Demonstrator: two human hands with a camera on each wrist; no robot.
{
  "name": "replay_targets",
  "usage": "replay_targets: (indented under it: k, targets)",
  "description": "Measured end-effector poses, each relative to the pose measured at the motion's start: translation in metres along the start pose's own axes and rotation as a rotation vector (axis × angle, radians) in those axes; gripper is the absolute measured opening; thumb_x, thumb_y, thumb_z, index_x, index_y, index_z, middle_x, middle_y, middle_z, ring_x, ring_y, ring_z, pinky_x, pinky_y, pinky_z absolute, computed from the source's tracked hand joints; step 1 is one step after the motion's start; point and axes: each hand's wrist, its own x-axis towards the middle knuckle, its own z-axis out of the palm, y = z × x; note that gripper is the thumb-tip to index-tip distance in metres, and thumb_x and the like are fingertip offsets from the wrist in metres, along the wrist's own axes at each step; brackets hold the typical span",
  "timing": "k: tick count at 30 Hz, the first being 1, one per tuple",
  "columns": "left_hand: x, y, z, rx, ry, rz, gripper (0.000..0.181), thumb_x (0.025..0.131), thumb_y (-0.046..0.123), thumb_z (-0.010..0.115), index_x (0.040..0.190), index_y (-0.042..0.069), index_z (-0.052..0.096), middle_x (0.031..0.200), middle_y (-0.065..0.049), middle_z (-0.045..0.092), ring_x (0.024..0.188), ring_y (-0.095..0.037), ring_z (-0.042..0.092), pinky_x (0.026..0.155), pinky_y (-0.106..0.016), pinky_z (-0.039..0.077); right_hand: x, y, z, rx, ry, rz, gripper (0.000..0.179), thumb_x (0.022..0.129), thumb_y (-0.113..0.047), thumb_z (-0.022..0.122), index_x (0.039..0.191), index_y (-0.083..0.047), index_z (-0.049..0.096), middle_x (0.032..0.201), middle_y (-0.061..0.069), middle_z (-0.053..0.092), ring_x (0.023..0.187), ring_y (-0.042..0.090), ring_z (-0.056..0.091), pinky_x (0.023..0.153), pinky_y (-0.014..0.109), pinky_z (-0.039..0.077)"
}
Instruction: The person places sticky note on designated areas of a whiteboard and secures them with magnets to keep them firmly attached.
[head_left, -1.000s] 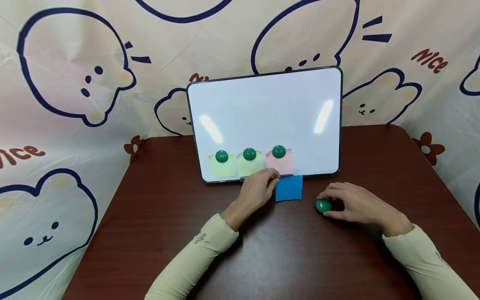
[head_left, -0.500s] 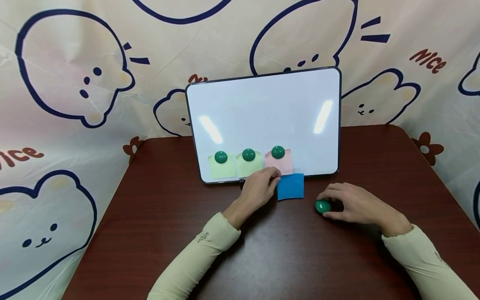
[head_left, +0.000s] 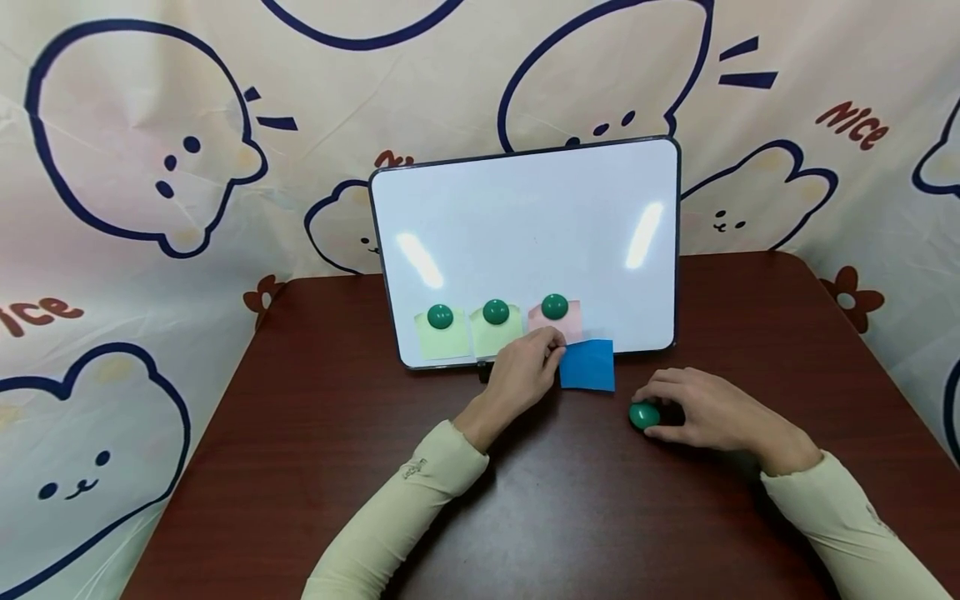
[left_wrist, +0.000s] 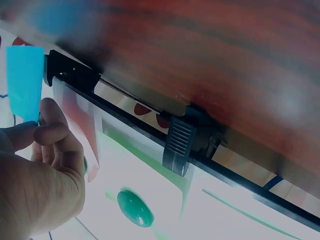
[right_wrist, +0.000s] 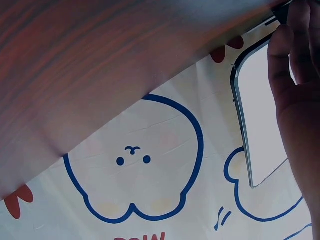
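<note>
My left hand pinches a blue sticky note by its upper left corner, in front of the whiteboard's lower edge. The left wrist view shows thumb and fingertip together on the blue note. My right hand grips a green round magnet low over the table, right of the note. On the whiteboard are two light green notes, the left one and the middle one, and a pink note, each under a green magnet. My left fingers overlap the pink note's lower part.
The whiteboard stands tilted back on the brown table, held by black clips along its lower edge. A patterned cloth hangs behind the table.
My left hand has moved slightly right and up, bringing the blue note closer over the whiteboard's lower edge. My right hand stays nearly still with its magnet.
</note>
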Motion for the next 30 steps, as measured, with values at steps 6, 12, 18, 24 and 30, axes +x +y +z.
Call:
replay_targets:
  k: [6,12,18,24,30]
  targets:
    - [0.003,0.001,0.001,-0.001,-0.006,-0.014,0.011,0.102,0.020,0.057,0.104,0.012,0.066,0.095,0.000,0.070,0.075,-0.011,0.063,0.069,-0.023,0.052,0.000,-0.001,-0.001,-0.009,-0.003,-0.003,0.036,0.081,-0.038,0.081,0.115,-0.031,0.069,0.107,-0.018,0.062,0.093,0.001,0.055,0.082,0.033,0.054]
    - [0.005,0.001,0.003,-0.004,-0.010,-0.020,0.011,0.101,0.019,0.058,0.105,0.011,0.064,0.095,-0.001,0.070,0.075,-0.013,0.063,0.069,-0.025,0.052,0.000,-0.001,-0.001,-0.011,-0.008,-0.003,0.035,0.082,-0.038,0.080,0.115,-0.032,0.068,0.107,-0.018,0.062,0.093,0.001,0.055,0.083,0.033,0.054]
    - [0.009,0.001,0.005,0.021,-0.021,-0.036,0.013,0.102,0.021,0.056,0.106,0.012,0.064,0.093,0.000,0.070,0.073,-0.012,0.062,0.068,-0.024,0.051,0.001,-0.001,0.000,-0.008,-0.018,0.008,0.035,0.082,-0.039,0.080,0.115,-0.033,0.068,0.107,-0.018,0.062,0.094,0.002,0.054,0.083,0.034,0.054]
    - [0.014,0.002,0.006,0.035,-0.030,-0.059,0.014,0.103,0.023,0.054,0.107,0.013,0.064,0.093,0.001,0.069,0.071,-0.011,0.061,0.067,-0.024,0.051,0.000,-0.001,0.000,-0.003,-0.019,0.015,0.035,0.082,-0.040,0.080,0.115,-0.033,0.068,0.108,-0.018,0.062,0.095,0.002,0.055,0.084,0.035,0.055]
    - [0.019,0.005,0.005,0.024,-0.049,-0.083,0.016,0.104,0.024,0.054,0.108,0.013,0.064,0.093,0.000,0.071,0.071,-0.012,0.062,0.065,-0.024,0.051,0.000,0.000,0.000,-0.006,-0.009,0.009,0.035,0.082,-0.039,0.080,0.114,-0.033,0.068,0.106,-0.019,0.061,0.093,0.002,0.054,0.083,0.034,0.054]
